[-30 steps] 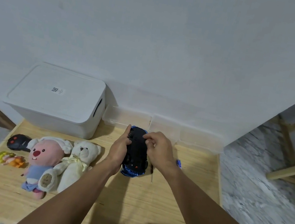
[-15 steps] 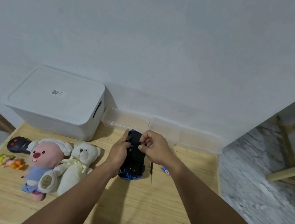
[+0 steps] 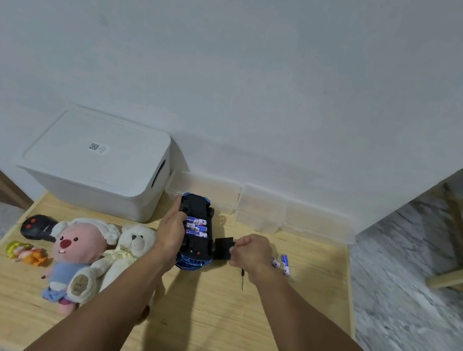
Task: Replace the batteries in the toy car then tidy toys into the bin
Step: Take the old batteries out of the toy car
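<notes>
1. Fingers of our left hand [image 3: 173, 228] are wrapped around the left side of the toy car [image 3: 197, 232], which lies belly-up on the wooden table [image 3: 197, 324]; the fingertips are hidden behind the chassis, so we cannot see how far they curl.
2. Our right hand [image 3: 251, 254] is pinched closed on the black battery cover [image 3: 223, 248], held just beside the car's right side and apart from it.
3. Three blue-and-white batteries [image 3: 197, 227] sit side by side in the open compartment; their markings are too small for us to read.
4. Loose batteries [image 3: 285, 264] lie on the table just right of our right hand. We count two clearly; whether more lie behind the hand, we cannot tell.
5. A thin screwdriver [image 3: 242, 281] lies near our right wrist, its handle mostly hidden by it.
6. The white lidded bin [image 3: 96, 164] stands at the back left, lid on, with a label too small to read.
7. Left of the car lie a white teddy bear [image 3: 127, 253], a pink plush [image 3: 77, 253], a black remote control [image 3: 37, 227] and a small yellow-orange toy [image 3: 26, 253], too blurred for us to identify.
8. Clear plastic containers [image 3: 261, 208] line the wall behind the car; their contents cannot be made out.
</notes>
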A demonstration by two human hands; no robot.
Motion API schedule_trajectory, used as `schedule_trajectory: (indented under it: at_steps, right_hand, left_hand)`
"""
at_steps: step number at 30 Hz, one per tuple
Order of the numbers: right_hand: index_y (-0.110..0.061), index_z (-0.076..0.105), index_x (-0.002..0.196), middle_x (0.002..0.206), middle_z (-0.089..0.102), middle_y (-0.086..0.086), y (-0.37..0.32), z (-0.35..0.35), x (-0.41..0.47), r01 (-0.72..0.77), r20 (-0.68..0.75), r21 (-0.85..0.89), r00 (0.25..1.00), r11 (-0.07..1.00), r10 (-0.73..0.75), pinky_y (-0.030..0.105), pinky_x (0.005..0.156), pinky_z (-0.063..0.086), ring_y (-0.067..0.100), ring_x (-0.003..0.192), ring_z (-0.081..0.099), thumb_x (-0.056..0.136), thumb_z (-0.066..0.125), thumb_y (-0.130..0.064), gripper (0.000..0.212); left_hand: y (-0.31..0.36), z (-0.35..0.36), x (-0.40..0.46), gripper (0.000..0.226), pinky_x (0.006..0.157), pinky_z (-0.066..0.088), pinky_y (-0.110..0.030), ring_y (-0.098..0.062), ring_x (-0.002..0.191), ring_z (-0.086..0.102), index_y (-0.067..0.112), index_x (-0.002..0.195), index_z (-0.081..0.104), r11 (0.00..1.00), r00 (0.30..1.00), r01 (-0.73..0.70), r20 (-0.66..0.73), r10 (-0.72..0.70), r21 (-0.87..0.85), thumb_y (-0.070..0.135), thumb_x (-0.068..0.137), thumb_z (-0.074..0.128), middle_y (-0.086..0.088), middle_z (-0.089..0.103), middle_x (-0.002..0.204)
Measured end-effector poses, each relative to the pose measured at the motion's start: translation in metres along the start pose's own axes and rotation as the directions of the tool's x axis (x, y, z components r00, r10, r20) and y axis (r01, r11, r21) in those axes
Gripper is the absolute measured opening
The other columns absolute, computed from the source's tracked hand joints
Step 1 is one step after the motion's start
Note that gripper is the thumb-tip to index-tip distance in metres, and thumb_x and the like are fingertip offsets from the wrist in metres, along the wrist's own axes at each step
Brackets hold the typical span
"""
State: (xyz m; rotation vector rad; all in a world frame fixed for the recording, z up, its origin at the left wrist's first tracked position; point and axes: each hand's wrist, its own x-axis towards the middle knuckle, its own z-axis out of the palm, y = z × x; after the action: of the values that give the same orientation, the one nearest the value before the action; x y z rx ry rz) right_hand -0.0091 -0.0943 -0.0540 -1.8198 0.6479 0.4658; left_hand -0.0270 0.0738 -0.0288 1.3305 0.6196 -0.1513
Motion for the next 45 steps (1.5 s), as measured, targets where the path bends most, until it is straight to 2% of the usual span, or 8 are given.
schedule_trajectory:
  at_steps: [3, 12, 15, 20, 25, 29, 36, 45]
  right_hand:
    - [-0.012, 0.058, 0.069, 0.071, 0.062, 0.009, 0.005, 0.006, 0.002, -0.003, 0.027, -0.06, 1.0, 0.998, 0.005, 0.037, 0.067, 0.061, 0.023, 0.063, 0.064, 0.084, 0.064, 0.007, 0.026]
    - [-0.008, 0.065, 0.086, 0.09, 0.068, 0.015, 0.001, -0.044, 0.002, 0.042, -0.026, -0.113, 0.999, 0.993, -0.045, 0.03, 0.06, 0.059, 0.022, 0.071, 0.068, 0.083, 0.064, 0.004, 0.012]
    - [-0.006, 0.068, 0.091, 0.085, 0.068, 0.01, -0.008, -0.054, -0.006, 0.109, -0.032, -0.089, 0.993, 0.99, -0.112, 0.027, 0.055, 0.053, 0.018, 0.067, 0.064, 0.082, 0.063, 0.003, 0.013]
    - [-0.011, 0.073, 0.083, 0.081, 0.069, 0.001, -0.026, -0.038, -0.02, 0.221, 0.094, -0.052, 0.972, 0.974, -0.215, 0.022, 0.058, 0.051, 0.011, 0.068, 0.062, 0.084, 0.067, -0.005, 0.009]
    - [-0.011, 0.074, 0.076, 0.072, 0.068, 0.002, -0.035, -0.025, -0.024, 0.111, 0.079, 0.05, 0.99, 0.993, -0.114, 0.021, 0.054, 0.047, 0.012, 0.063, 0.058, 0.081, 0.067, -0.001, 0.013]
    - [0.0, 0.074, 0.079, 0.072, 0.064, 0.01, -0.036, -0.022, -0.025, 0.011, 0.047, 0.145, 0.999, 0.989, -0.019, 0.019, 0.048, 0.042, 0.013, 0.055, 0.053, 0.076, 0.065, 0.005, 0.011]
    - [-0.008, 0.068, 0.078, 0.062, 0.057, 0.0, -0.039, -0.027, -0.027, -0.154, 0.084, 0.237, 0.987, 0.959, 0.138, 0.023, 0.053, 0.037, 0.01, 0.054, 0.049, 0.082, 0.062, -0.007, 0.007]
    - [-0.011, 0.066, 0.087, 0.074, 0.065, -0.002, -0.034, -0.027, -0.031, -0.015, 0.039, 0.347, 0.999, 0.938, 0.002, 0.017, 0.049, 0.042, 0.007, 0.066, 0.058, 0.08, 0.076, -0.018, 0.014]
  left_hand:
    - [0.001, 0.001, -0.002, 0.055, 0.071, 0.059, -0.04, -0.027, 0.082, 0.069, 0.033, 0.139, 0.049, 1.0, 1.0, -0.006, 0.027, 0.006, 0.003, 0.007, 0.092, 0.033, -0.013, 0.069, 0.107]
    - [-0.004, 0.015, -0.006, 0.046, 0.073, 0.058, -0.044, -0.027, 0.076, 0.068, 0.037, 0.11, 0.064, 0.999, 0.99, 0.021, 0.141, -0.016, -0.038, 0.007, 0.092, 0.034, -0.012, 0.07, 0.096]
    - [-0.007, 0.022, -0.006, 0.047, 0.067, 0.059, -0.04, -0.025, 0.074, 0.069, 0.033, 0.118, 0.063, 0.998, 0.984, 0.036, 0.177, -0.027, -0.051, 0.006, 0.091, 0.034, -0.01, 0.072, 0.093]
    - [-0.012, 0.033, -0.007, 0.043, 0.083, 0.055, -0.048, -0.028, 0.082, 0.068, 0.027, 0.12, 0.064, 0.999, 0.979, 0.029, 0.204, -0.026, -0.013, 0.008, 0.089, 0.041, -0.016, 0.071, 0.103]
    - [-0.014, 0.042, -0.016, 0.038, 0.083, 0.057, -0.04, -0.022, 0.085, 0.067, 0.025, 0.123, 0.061, 0.998, 0.99, -0.052, 0.129, 0.054, -0.02, 0.005, 0.096, 0.044, -0.008, 0.071, 0.096]
    - [-0.018, 0.042, -0.019, 0.044, 0.09, 0.055, -0.044, -0.022, 0.094, 0.067, 0.022, 0.135, 0.054, 0.989, 0.978, -0.15, 0.145, 0.148, -0.002, 0.004, 0.097, 0.044, -0.011, 0.068, 0.113]
    - [-0.018, 0.043, -0.02, 0.046, 0.09, 0.056, -0.041, -0.02, 0.096, 0.066, 0.021, 0.137, 0.052, 0.988, 0.968, -0.146, 0.197, 0.152, -0.048, 0.001, 0.097, 0.046, -0.013, 0.067, 0.12]
    - [-0.015, 0.046, -0.017, 0.047, 0.085, 0.056, -0.036, -0.021, 0.097, 0.067, 0.023, 0.14, 0.051, 0.989, 0.972, -0.115, 0.194, 0.131, -0.093, 0.001, 0.098, 0.046, -0.008, 0.068, 0.117]
